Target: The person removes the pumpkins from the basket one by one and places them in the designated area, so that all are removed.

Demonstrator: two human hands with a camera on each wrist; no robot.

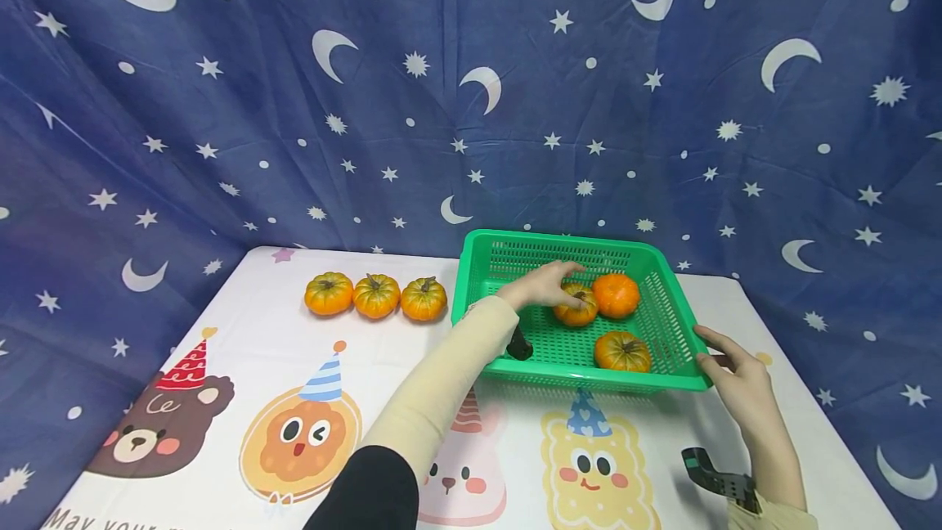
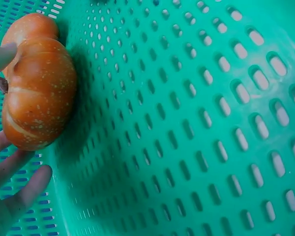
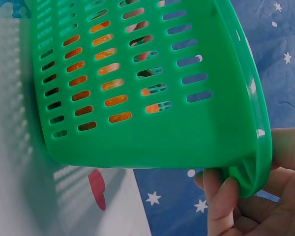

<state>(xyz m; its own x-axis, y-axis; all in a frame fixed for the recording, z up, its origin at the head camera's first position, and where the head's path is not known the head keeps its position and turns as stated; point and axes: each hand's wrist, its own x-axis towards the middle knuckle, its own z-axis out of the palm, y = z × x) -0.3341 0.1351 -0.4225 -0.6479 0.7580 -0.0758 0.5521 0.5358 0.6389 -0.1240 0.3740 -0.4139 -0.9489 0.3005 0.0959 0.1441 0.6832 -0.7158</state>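
In the head view my left hand (image 1: 545, 285) reaches into a green plastic basket (image 1: 548, 362), its fingers spread about a small orange-green pumpkin (image 1: 576, 313). The thumb overlaps that pumpkin near its stem, while the index finger extends past its far side. From the left wrist, the pumpkin (image 2: 42, 93) sits among my spread fingers (image 2: 34, 184). Beside it in the basket lie a brighter orange pumpkin (image 1: 616, 295) and, nearer the front, another pumpkin (image 1: 622, 352). My right hand (image 1: 743, 383) grips the basket's right rim, thumb and fingers around the lip (image 3: 253, 172).
Left of the basket, three pumpkins (image 1: 376, 296) stand in a row on a white tablecloth (image 1: 383, 481) printed with cartoon figures. A blue curtain (image 1: 412, 154) with moons and stars hangs behind the table. Dark wrist mounts (image 1: 717, 477) show on both arms.
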